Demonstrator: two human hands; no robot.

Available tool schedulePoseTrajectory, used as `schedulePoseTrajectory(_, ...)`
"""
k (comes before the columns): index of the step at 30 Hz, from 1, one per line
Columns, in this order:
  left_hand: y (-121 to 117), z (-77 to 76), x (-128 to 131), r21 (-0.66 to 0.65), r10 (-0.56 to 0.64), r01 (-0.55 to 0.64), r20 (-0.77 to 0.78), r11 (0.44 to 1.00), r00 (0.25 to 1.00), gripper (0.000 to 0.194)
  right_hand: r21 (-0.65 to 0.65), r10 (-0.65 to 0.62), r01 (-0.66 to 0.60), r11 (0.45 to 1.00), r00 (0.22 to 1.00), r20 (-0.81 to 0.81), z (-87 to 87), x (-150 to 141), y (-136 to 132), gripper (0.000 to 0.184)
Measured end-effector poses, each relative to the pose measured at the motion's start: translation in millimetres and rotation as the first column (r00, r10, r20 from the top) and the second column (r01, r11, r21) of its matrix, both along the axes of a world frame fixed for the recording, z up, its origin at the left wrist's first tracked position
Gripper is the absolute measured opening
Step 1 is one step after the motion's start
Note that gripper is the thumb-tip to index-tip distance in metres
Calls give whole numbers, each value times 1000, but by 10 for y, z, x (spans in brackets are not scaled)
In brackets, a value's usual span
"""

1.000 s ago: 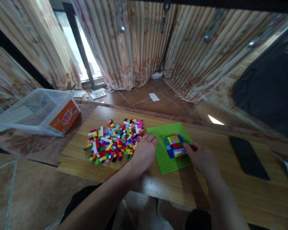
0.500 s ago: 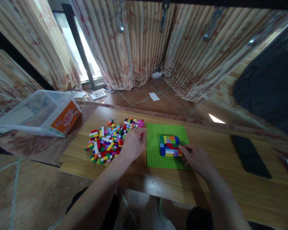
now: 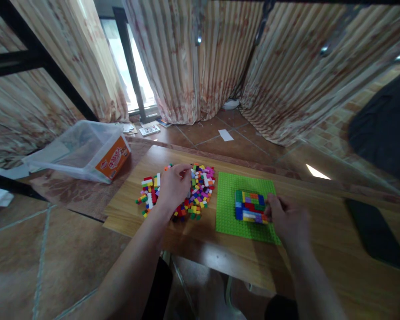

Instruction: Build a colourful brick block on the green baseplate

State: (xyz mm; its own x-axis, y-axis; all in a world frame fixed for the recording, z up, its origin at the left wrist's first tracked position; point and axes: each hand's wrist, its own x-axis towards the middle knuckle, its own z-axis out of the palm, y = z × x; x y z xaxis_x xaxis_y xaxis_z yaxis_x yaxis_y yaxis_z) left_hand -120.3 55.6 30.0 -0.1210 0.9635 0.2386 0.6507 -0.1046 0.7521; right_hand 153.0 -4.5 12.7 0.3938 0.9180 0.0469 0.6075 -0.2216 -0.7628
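Over the pile of loose toy bricks [image 3: 200,195], my left hand [image 3: 171,189] reaches down with its fingers curled and the thumb close to the fingertips. Whatever is between them is too small to name. A flat, many-coloured block of joined bricks [image 3: 250,206] sits on the green studded baseplate [image 3: 226,222]. My right hand [image 3: 288,218] is beside the block's right edge, fingers bent inward and somewhat blurred. Its fingertips are partly hidden, so I cannot tell whether it touches the block or holds a brick.
The wooden table [image 3: 200,244] carries all of this, with a dark phone-like slab [image 3: 376,233] at its right. A clear plastic tub [image 3: 83,149] with an orange label stands beyond the left end. Curtains [image 3: 220,58] hang behind, and papers [image 3: 226,135] lie on the floor.
My left hand has gone from the baseplate's left edge back over the middle of the brick pile. My right hand has drawn slightly off the block's edge. The view has swung left.
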Motion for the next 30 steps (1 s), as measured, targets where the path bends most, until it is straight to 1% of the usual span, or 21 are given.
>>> schedulePoseTrajectory(1, 3, 1, -17, -5, 13, -13, 13, 1000, 1000, 23, 67, 42, -44, 997, 999, 23, 10, -128, -14, 40)
schedulePoseTrajectory(3, 12, -6, -45, -10, 25, -25, 35, 1000, 999, 23, 147, 205, -211, 966, 977, 51, 8, -383, -44, 35)
schedulePoseTrajectory(5, 31, -24, -75, -1, 38, -38, 64, 999, 997, 23, 181, 340, -359, 916, 932, 126, -24, -598, -58, 26)
schedulePoseTrajectory(6, 43, -36, -94, 4, 47, -48, 84, 999, 995, 23, 194, 388, -412, 891, 910, 148, -47, -684, -54, 24)
schedulePoseTrajectory(8, 71, -64, -141, 14, 71, -73, 133, 997, 989, 23, 204, 448, -475, 856, 878, 168, -97, -818, -28, 22)
schedulePoseTrajectory(11, 106, -109, -222, 17, 98, -103, 179, 995, 979, 22, 201, 502, -529, 824, 847, 173, -155, -975, 35, 22)
schedulePoseTrajectory(14, 111, -132, -283, 17, 99, -104, 191, 994, 977, 22, 186, 547, -584, 790, 809, 214, -194, -1126, 93, 21)
schedulePoseTrajectory(18, 80, -95, -310, -13, 89, -88, 183, 996, 979, 23, 177, 562, -630, 756, 764, 317, -256, -1299, 175, 22)
schedulePoseTrajectory(23, 65, -45, -341, -65, 101, -94, 118, 993, 988, 24, 152, 543, -640, 753, 735, 406, -314, -1428, 314, 30)
schedulePoseTrajectory(30, 38, -20, -418, -74, 53, -47, 80, 996, 995, 24, 64, 561, -650, 758, 698, 446, -299, -1488, 394, 35)
